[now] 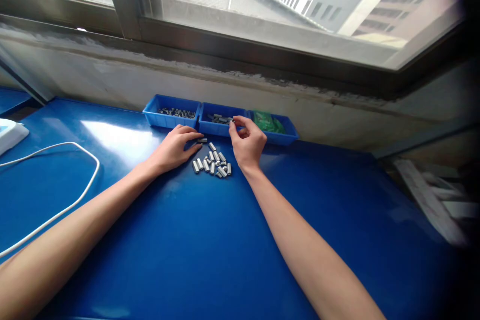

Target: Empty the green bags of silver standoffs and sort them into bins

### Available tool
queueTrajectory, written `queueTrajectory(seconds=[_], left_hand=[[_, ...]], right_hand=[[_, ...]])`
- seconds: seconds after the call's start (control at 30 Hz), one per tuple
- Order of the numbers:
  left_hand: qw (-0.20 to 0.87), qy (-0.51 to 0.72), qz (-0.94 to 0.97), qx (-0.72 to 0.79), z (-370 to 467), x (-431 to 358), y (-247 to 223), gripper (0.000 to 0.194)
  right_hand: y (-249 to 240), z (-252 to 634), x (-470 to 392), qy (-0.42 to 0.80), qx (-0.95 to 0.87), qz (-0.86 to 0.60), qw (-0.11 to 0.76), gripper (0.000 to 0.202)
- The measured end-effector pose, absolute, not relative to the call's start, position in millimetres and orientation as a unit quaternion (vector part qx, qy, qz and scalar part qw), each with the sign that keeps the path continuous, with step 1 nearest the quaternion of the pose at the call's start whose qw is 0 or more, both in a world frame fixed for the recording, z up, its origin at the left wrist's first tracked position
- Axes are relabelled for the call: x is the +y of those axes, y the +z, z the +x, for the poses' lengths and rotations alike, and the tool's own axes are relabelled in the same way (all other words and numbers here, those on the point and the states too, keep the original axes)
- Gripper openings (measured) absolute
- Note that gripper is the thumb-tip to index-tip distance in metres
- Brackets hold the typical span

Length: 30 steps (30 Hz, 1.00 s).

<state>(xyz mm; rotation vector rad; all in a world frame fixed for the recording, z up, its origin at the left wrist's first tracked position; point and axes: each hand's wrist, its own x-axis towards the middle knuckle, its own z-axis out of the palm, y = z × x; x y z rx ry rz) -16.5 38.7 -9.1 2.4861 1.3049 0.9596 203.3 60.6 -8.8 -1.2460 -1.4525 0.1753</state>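
Several short metal cylinders (213, 160) lie in a loose pile on the blue table, between my two hands. My left hand (179, 146) rests on the table left of the pile, thumb and fingers apart, with a single metal piece (203, 140) by its fingertips. At the front rim of the middle blue bin (213, 128), my right hand (248, 141) is pinched on a small dark metal piece (233, 121). More metal pieces (220, 119) lie inside that bin.
A left blue bin (161, 119) holds many small metal parts, and a right blue bin (287, 137) holds green packets (264, 121). A white cable (84, 192) curves across the table's left side. Behind the bins are a wall and a window.
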Motion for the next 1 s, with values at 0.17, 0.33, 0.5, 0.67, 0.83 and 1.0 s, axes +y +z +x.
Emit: queueTrajectory(seconds=[0.17, 0.33, 0.5, 0.67, 0.83, 1.0], left_hand=[[0.104, 0.324, 0.819, 0.461, -17.4, 42.7, -10.8, 0.031], [0.133, 0.332, 0.816, 0.453, -14.9, 41.2, -6.3, 0.029], [0.227, 0.382, 0.785, 0.432, -14.1, 38.7, -2.1, 0.034], [0.332, 0.385, 0.755, 0.414, -17.9, 38.7, 2.4, 0.044], [0.361, 0.407, 0.728, 0.416, -17.7, 37.7, 8.7, 0.052], [0.365, 0.428, 0.698, 0.443, -15.0, 44.9, 7.9, 0.058]], right_hand=[[-10.9, 203.3, 58.6, 0.038, -0.635, -0.524, 0.566, 0.022], [-7.0, 199.9, 50.8, 0.090, -0.656, -0.503, 0.556, 0.022], [-7.0, 198.6, 49.2, 0.210, -0.651, -0.473, 0.555, 0.022], [-5.4, 198.7, 51.7, 0.285, -0.633, -0.465, 0.549, 0.028], [-3.4, 199.9, 49.9, 0.298, -0.643, -0.458, 0.537, 0.027], [-2.3, 199.7, 46.8, 0.292, -0.657, -0.464, 0.517, 0.029]])
